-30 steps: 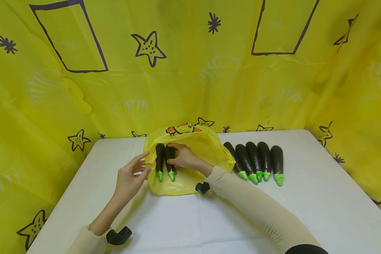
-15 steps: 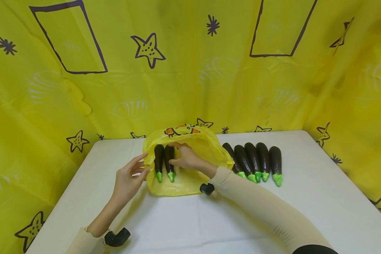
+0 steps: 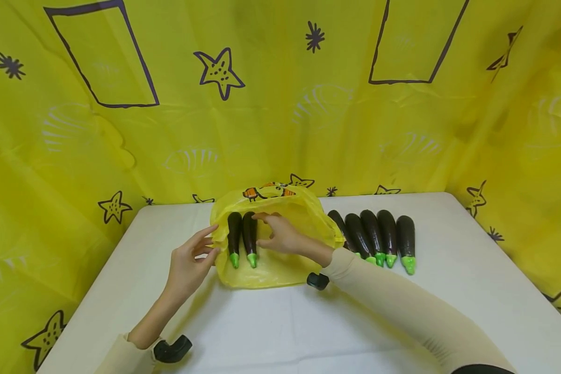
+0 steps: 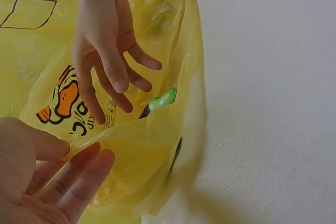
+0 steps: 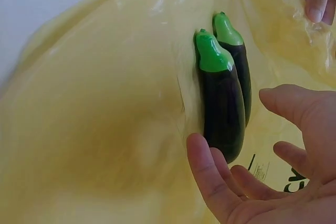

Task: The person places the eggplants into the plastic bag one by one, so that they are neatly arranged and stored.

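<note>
A yellow plastic bag (image 3: 285,270) lies with its mouth spread wide, and two dark eggplants with green stems rest side by side inside: a left eggplant (image 3: 234,234) and a right eggplant (image 3: 250,234). My left hand (image 3: 190,265) pinches the bag's left rim between thumb and fingers, as the left wrist view shows. Inside the mouth, my right hand (image 3: 282,236) has its fingers spread just right of the right eggplant. In the right wrist view, a gap shows between the thumb and the nearer eggplant (image 5: 220,111), and nothing is held.
Several more eggplants (image 3: 376,234) lie in a row on the white table (image 3: 262,327), just right of the bag, the leftmost partly behind its edge. A yellow printed curtain (image 3: 271,130) encloses the back and sides.
My right hand has let go of the right eggplant and drawn slightly right, its fingers wider apart. The left hand keeps its hold on the bag's rim.
</note>
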`<state>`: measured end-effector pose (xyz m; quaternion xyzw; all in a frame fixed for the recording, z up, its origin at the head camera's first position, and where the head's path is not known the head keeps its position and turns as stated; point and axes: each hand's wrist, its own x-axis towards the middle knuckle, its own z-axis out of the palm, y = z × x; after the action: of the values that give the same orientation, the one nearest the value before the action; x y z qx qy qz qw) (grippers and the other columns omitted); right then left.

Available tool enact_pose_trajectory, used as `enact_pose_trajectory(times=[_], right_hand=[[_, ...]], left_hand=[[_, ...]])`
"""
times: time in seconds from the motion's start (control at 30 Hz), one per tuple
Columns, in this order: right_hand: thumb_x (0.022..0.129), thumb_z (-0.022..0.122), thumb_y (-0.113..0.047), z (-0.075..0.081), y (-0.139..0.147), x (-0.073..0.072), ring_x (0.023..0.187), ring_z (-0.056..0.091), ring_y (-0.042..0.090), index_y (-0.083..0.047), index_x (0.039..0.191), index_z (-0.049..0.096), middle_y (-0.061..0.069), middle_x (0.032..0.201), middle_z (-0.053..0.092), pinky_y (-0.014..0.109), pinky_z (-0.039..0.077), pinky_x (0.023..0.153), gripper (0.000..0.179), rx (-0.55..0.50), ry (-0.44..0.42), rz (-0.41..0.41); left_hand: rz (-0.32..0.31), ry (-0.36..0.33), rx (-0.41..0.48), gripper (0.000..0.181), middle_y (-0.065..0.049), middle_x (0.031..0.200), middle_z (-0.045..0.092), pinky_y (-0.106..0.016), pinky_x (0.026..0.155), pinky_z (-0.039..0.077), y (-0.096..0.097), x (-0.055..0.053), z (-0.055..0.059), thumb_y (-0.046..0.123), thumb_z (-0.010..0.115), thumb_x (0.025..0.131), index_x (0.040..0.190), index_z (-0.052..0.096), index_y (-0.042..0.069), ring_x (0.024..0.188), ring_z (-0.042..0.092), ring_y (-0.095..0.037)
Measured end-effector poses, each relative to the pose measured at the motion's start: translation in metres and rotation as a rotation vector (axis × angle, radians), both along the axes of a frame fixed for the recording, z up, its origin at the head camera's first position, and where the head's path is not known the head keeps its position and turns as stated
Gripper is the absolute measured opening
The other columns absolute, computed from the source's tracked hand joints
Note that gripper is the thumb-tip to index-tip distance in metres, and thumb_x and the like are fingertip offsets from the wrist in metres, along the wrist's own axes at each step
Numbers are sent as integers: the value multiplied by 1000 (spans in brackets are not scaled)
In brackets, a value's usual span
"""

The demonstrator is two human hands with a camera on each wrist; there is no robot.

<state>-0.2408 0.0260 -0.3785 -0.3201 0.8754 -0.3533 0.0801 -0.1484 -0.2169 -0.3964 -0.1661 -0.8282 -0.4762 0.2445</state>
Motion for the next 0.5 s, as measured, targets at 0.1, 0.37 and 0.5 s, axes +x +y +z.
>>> enact_pose_trajectory(times=[0.1,0.37,0.5], right_hand=[[94,75,-13,1,5,2,60,47,10,-4,153,44,26,141,53,20,44,58,67,30,22,24],[93,74,-13,3,18,9,91,60,28,-5,152,46,24,140,55,30,53,78,66,44,71,94],[94,73,-13,4,25,15,98,62,34,-5,154,44,26,138,54,33,54,80,67,52,72,126]], left_hand=[[-3,-5,4,56,-18,100,75,-15,64,59,0,0,0,-15,76,84,136,65,3,80,74,-32],[7,-17,1,56,-18,100,75,-15,65,59,0,-1,-1,-15,76,84,136,65,4,80,75,-31],[7,-16,0,56,-18,100,76,-14,65,59,0,0,-1,-15,76,84,136,65,4,81,75,-31]])
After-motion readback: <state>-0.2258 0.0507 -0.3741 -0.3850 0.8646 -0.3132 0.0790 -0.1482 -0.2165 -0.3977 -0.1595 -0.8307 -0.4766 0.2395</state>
